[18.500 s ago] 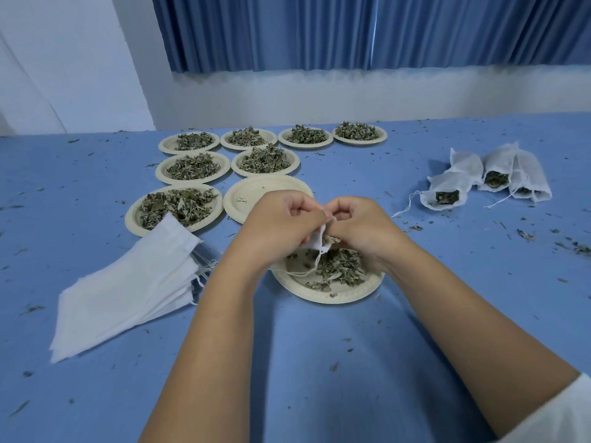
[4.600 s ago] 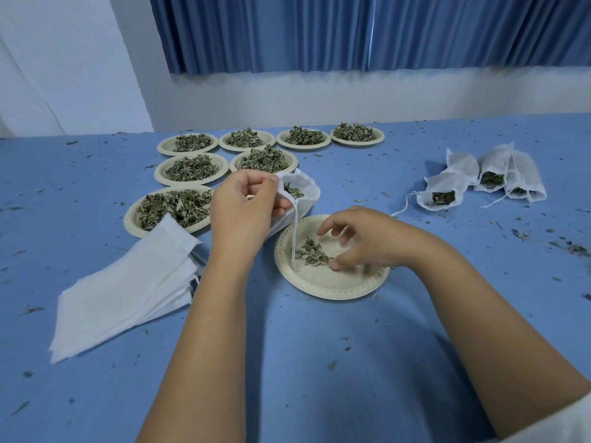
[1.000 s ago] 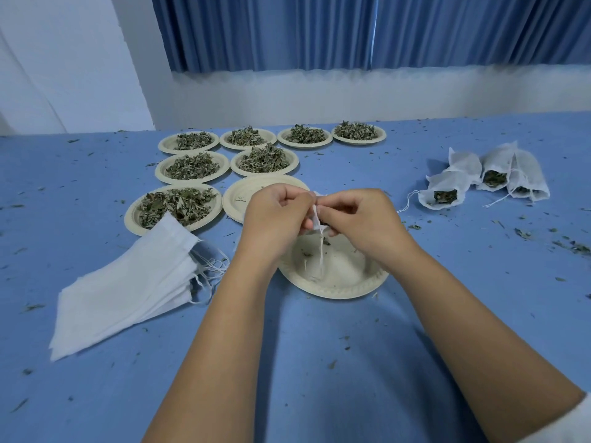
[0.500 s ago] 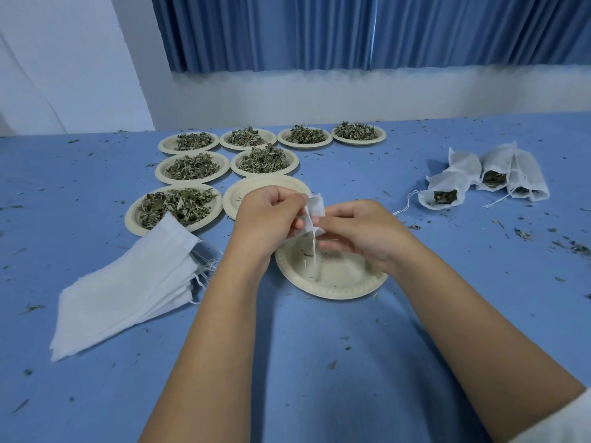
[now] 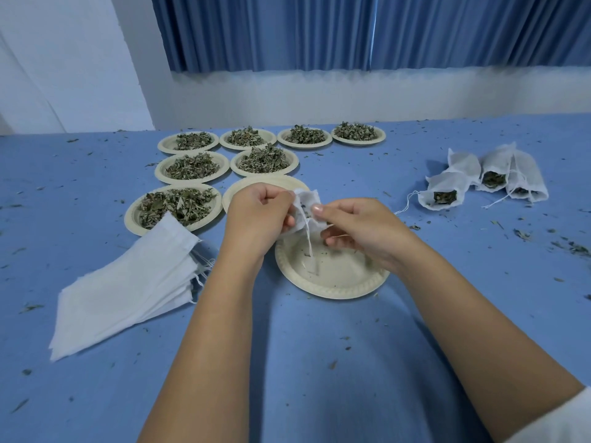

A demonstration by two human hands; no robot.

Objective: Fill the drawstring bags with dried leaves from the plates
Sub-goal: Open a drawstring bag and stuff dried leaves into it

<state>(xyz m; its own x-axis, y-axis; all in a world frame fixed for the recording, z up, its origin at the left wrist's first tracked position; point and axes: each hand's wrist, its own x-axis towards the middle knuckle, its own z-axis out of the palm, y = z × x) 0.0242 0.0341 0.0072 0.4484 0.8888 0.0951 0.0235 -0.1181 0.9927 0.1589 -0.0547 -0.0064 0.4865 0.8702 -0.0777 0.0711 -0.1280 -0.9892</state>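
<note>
Above a nearly bare cream paper plate (image 5: 335,279), my left hand (image 5: 256,215) and my right hand (image 5: 358,228) both hold a small white drawstring bag (image 5: 307,208). The left grips its left side. The right pinches its right edge with the thumb, and the drawstring hangs down toward the plate. A stack of flat white bags (image 5: 128,289) lies at the left. Several filled bags (image 5: 486,177) lie at the right. Plates heaped with dried leaves (image 5: 179,207) stand behind my hands.
A second bare plate (image 5: 256,183) sits just behind my left hand. Leaf crumbs are scattered over the blue table (image 5: 319,362). A white wall and blue curtain (image 5: 351,30) close off the far edge.
Since a second ago the bag has come up between my hands and its mouth has bunched narrower. My right hand has drawn slightly to the right along the drawstring.
</note>
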